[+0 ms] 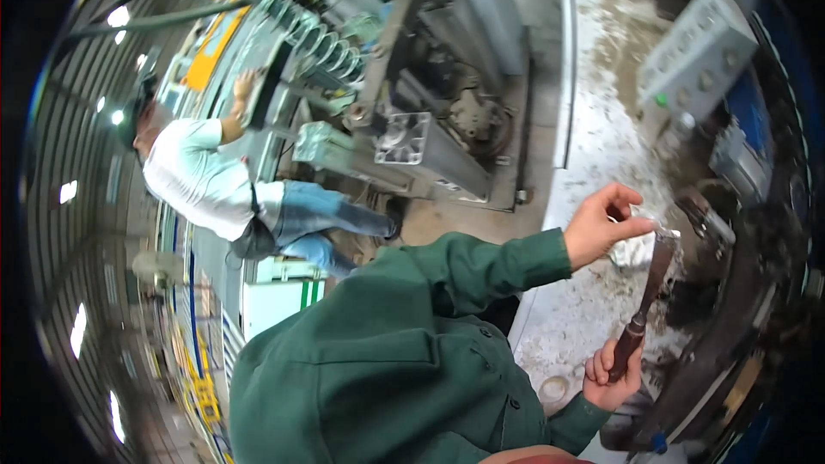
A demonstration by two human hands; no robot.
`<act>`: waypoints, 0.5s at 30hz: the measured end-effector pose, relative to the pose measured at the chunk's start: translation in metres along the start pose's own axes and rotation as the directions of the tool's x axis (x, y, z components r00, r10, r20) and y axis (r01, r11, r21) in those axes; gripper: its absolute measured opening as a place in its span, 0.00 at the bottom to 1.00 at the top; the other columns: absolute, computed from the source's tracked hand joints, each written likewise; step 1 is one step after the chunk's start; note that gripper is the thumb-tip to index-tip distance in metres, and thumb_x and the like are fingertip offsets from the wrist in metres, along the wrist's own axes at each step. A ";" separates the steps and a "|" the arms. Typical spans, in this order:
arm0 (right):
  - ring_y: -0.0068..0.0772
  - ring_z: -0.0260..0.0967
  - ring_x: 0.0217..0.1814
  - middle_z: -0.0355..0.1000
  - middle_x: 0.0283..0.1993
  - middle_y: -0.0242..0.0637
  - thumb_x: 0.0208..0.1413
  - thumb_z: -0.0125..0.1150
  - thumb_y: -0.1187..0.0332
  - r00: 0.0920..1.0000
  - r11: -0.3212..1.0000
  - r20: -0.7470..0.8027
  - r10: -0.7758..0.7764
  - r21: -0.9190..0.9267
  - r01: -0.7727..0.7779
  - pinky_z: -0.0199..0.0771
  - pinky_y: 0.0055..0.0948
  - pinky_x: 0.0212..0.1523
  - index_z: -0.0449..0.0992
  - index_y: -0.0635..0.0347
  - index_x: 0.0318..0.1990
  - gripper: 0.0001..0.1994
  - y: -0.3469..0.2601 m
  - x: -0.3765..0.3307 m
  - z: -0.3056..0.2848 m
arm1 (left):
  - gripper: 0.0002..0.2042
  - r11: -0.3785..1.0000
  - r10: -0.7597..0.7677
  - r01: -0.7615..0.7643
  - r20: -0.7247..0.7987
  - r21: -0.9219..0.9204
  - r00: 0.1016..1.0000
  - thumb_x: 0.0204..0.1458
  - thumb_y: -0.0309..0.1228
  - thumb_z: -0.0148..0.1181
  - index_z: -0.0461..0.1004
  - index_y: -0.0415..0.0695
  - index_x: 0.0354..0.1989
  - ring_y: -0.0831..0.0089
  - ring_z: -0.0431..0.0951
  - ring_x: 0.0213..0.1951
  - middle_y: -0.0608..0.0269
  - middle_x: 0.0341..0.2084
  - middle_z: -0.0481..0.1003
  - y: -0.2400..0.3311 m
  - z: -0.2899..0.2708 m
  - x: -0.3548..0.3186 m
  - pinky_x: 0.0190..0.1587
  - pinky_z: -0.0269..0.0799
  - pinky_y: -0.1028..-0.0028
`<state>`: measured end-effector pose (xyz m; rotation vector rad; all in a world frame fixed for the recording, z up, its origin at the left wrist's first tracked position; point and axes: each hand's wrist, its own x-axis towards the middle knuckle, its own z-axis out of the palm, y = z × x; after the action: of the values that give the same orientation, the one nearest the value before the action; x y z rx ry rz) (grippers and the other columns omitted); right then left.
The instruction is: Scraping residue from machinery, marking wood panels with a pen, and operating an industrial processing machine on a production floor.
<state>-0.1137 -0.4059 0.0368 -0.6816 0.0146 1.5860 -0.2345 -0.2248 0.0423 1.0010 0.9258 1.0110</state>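
Wiping scraper [650, 292] blade over the gritty tabletop [593, 146] near its front edge. Left hand [601, 228] pinching rag [636, 245] closed on the tip; right hand [612, 371] fisting handle. Probably best stroking away from edge, handle steady.

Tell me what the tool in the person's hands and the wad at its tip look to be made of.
Tool: the handle looks like dark reddish-brown wood, worn and matt; the flat blade looks like dull, stained metal, though it is hard to be sure. Wad: pale, creased and slightly shiny, probably a rag or crumpled plastic; too blurred to settle.
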 end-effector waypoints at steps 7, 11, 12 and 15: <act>0.17 0.45 0.10 0.53 0.18 0.30 0.58 0.37 0.56 0.995 0.998 0.078 0.064 -0.025 -0.063 0.45 0.18 0.12 0.61 0.51 0.50 0.16 0.007 0.005 0.009 | 0.10 0.999 -0.011 0.011 -0.004 -0.049 1.000 0.45 0.25 0.59 0.68 0.39 0.36 0.84 0.68 0.29 0.71 0.26 0.69 0.025 -0.026 -0.015 0.34 0.64 0.83; 0.18 0.44 0.10 0.56 0.18 0.34 0.55 0.44 0.55 0.978 0.984 0.103 0.179 -0.009 -0.179 0.47 0.18 0.13 0.58 0.46 0.56 0.21 0.018 0.014 0.001 | 0.11 0.997 0.038 -0.044 -0.088 -0.058 0.995 0.42 0.20 0.59 0.69 0.39 0.35 0.83 0.69 0.30 0.70 0.25 0.69 0.025 -0.040 -0.025 0.36 0.65 0.83; 0.18 0.45 0.11 0.56 0.18 0.35 0.54 0.45 0.55 0.982 0.986 0.085 0.167 0.001 -0.168 0.47 0.17 0.13 0.59 0.47 0.55 0.21 0.022 0.015 0.007 | 0.10 0.999 0.037 -0.037 -0.097 -0.001 0.995 0.42 0.20 0.59 0.69 0.40 0.35 0.84 0.68 0.30 0.71 0.25 0.69 0.027 -0.041 -0.025 0.36 0.64 0.83; 0.17 0.45 0.11 0.56 0.18 0.35 0.54 0.45 0.56 0.979 0.985 0.122 0.165 0.036 -0.170 0.46 0.18 0.13 0.59 0.48 0.55 0.21 0.026 0.009 0.009 | 0.13 0.995 -0.021 0.012 -0.084 -0.098 0.996 0.39 0.21 0.64 0.69 0.41 0.33 0.86 0.65 0.26 0.74 0.22 0.65 0.028 -0.036 -0.031 0.30 0.64 0.85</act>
<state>-0.1408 -0.3984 0.0306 -0.5599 0.0214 1.7811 -0.2832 -0.2403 0.0637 0.8733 0.9438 1.0812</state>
